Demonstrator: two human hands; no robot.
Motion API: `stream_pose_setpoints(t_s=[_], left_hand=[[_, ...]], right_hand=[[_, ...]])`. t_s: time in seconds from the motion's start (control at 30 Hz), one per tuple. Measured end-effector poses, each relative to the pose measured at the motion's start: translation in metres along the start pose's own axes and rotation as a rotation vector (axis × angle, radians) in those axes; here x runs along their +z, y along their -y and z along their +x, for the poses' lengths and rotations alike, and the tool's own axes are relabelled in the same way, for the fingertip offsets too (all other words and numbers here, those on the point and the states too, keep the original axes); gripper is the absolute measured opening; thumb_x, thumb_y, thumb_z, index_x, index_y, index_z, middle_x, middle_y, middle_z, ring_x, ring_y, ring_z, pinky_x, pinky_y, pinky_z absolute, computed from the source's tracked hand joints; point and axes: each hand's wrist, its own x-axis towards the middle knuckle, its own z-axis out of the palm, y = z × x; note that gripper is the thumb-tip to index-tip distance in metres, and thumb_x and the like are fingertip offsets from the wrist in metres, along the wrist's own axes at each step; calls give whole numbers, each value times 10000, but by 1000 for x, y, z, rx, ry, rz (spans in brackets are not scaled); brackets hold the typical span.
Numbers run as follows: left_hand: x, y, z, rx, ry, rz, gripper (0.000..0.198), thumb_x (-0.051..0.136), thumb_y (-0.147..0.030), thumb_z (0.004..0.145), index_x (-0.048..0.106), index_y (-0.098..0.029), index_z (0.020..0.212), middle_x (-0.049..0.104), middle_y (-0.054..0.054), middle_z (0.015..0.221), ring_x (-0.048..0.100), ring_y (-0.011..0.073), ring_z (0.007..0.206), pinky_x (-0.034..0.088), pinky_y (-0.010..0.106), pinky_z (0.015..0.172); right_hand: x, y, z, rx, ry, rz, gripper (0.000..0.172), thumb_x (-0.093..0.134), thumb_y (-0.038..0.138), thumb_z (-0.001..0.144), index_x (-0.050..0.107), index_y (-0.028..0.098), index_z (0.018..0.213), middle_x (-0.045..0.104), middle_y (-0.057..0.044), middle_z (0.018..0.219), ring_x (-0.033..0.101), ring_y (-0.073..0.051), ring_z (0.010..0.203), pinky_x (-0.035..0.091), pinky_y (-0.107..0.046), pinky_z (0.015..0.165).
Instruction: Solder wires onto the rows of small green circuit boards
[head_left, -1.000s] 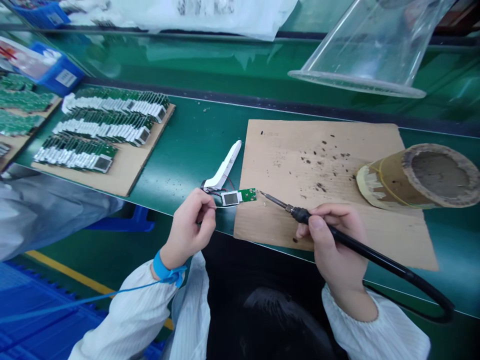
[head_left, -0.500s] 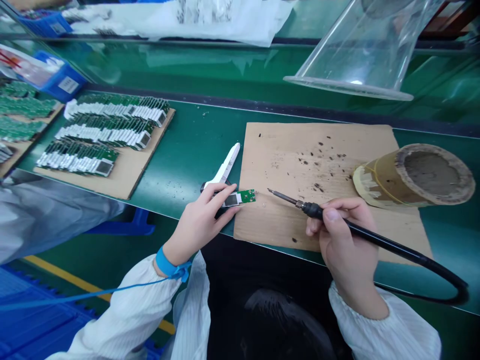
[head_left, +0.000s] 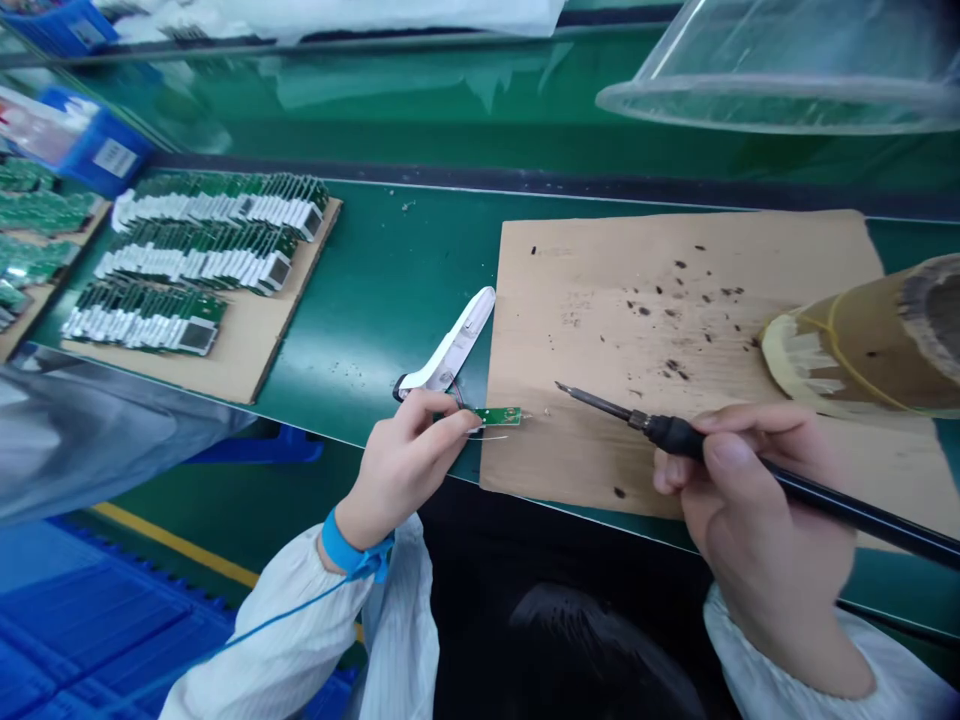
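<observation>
My soldering iron (head_left: 667,433) hovers near the green circuit board (head_left: 499,415).
My left hand (head_left: 405,470) pinches the board firmly; my right hand (head_left: 757,510) closes pencil-style around the iron.

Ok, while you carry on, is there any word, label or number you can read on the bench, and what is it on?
Nothing can be read for certain.
White label on the nearer blue bin: too small to read.
White label on the farther blue bin: too small to read.
Packet with red print: too blurred to read.
Green circuit board: no legible marking.
Black soldering iron: no legible marking.
</observation>
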Motion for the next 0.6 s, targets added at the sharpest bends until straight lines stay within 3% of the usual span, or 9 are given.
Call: stream_pose_setpoints(t_s=[0.3, 0.43, 0.6], left_hand=[[-3, 1, -1, 18, 15, -34, 191, 701, -120, 1017, 696, -260, 1147, 683, -8, 997, 548, 83, 656, 424, 219, 557], [-6, 3, -1, 45, 65, -46, 188, 690, -152, 1025, 697, -269, 1173, 708, -6, 1004, 526, 70, 607, 412, 226, 539], [-9, 2, 3, 45, 77, -66, 124, 673, -165, 1041, 702, -244, 1132, 724, -8, 962, 465, 68, 557, 395, 238, 527]], right_hand=[[-3, 8, 2, 103, 28, -217, 107, 826, 290, 942, 740, 249, 990, 647, 5, 708, 625, -165, 578, 526, -331, 533], [8, 10, 8, 147, -33, -295, 158, 884, 312, 878, 772, 274, 983, 652, -18, 739, 605, -185, 596, 506, -359, 517], [28, 6, 17, 131, -85, -188, 90, 822, 319, 910, 771, 254, 873, 654, -33, 726, 514, -151, 507, 426, -343, 447]])
